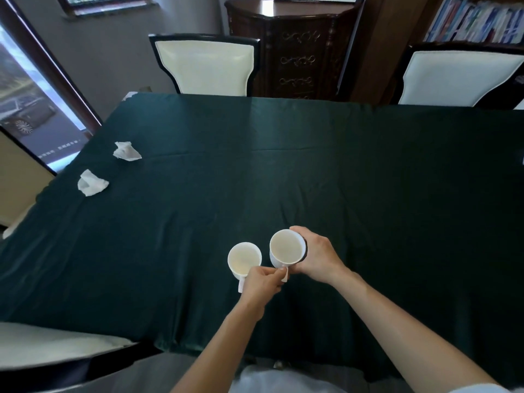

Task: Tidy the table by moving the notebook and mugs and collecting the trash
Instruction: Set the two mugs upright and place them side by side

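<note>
Two white mugs sit side by side near the front middle of the green-clothed table (368, 180). My left hand (262, 285) is closed by the handles; its fingers pinch the handle of the right mug (286, 248) and its palm covers the handle of the left mug (243, 258). My right hand (317, 256) wraps the right mug's far side, and that mug tilts slightly. Two crumpled white tissues lie at the table's left edge, one farther (126, 151) and one nearer (91, 183). No notebook is in view.
Two cream-backed chairs stand beyond the far edge, one at the left (204, 66) and one at the right (459, 78). A dark wooden cabinet (295, 52) stands between them. Another chair seat (51, 344) sits at the near left corner. A bookshelf (479, 21) fills the top right.
</note>
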`<action>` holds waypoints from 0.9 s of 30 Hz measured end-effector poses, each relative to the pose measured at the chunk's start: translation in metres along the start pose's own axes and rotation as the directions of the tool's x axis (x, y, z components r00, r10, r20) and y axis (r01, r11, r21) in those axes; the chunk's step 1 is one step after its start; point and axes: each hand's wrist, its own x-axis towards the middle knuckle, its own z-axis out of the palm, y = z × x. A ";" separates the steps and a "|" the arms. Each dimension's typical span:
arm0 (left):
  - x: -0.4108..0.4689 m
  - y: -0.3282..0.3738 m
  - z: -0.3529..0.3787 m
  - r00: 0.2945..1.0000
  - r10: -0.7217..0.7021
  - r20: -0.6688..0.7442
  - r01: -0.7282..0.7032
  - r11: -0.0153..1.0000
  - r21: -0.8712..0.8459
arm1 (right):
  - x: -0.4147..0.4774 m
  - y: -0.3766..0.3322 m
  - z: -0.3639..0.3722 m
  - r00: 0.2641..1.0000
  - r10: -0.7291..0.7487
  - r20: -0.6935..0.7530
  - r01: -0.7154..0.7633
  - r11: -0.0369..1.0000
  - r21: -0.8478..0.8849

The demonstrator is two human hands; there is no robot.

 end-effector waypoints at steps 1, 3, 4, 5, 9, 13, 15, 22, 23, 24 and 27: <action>0.000 -0.004 0.002 1.000 -0.007 -0.005 0.007 1.000 -0.005 | -0.002 0.001 0.003 1.000 0.002 -0.001 -0.002 1.000 0.006; 0.000 -0.011 0.004 1.000 -0.016 -0.013 0.016 1.000 -0.011 | -0.005 0.003 0.007 1.000 0.010 0.005 -0.010 1.000 0.015; -0.001 -0.014 0.005 1.000 -0.022 -0.012 0.022 1.000 -0.014 | -0.007 0.005 0.009 1.000 0.014 0.012 -0.014 1.000 0.015; -0.001 -0.017 0.005 1.000 -0.026 -0.010 0.026 1.000 -0.017 | -0.008 0.006 0.011 1.000 0.019 0.018 -0.019 1.000 0.016; -0.003 -0.026 0.002 0.999 -0.049 0.005 0.049 0.998 -0.040 | -0.014 0.011 0.024 0.999 0.035 0.005 -0.035 0.999 0.026; -0.001 -0.035 -0.002 0.997 -0.075 -0.009 0.075 0.997 -0.017 | -0.016 0.015 0.035 1.000 0.024 0.005 -0.024 0.999 0.029; -0.001 -0.038 -0.003 0.996 -0.090 -0.006 0.090 0.996 -0.002 | -0.017 0.018 0.040 1.000 0.020 0.013 -0.020 1.000 0.016; -0.004 -0.039 -0.003 0.996 -0.088 -0.012 0.088 0.996 -0.006 | -0.018 0.027 0.047 1.000 0.030 0.002 -0.030 0.999 0.014; -0.006 -0.039 -0.002 0.996 -0.086 -0.014 0.086 0.996 -0.009 | -0.017 0.027 0.048 0.999 0.040 0.019 -0.040 0.999 0.004; -0.007 -0.039 -0.002 0.996 -0.083 -0.015 0.083 0.996 -0.008 | -0.016 0.028 0.048 0.998 0.052 0.040 -0.051 0.999 -0.011; -0.013 -0.043 -0.003 0.997 -0.058 -0.043 0.058 0.998 0.007 | -0.016 0.029 0.051 0.991 0.083 0.105 -0.081 0.996 -0.027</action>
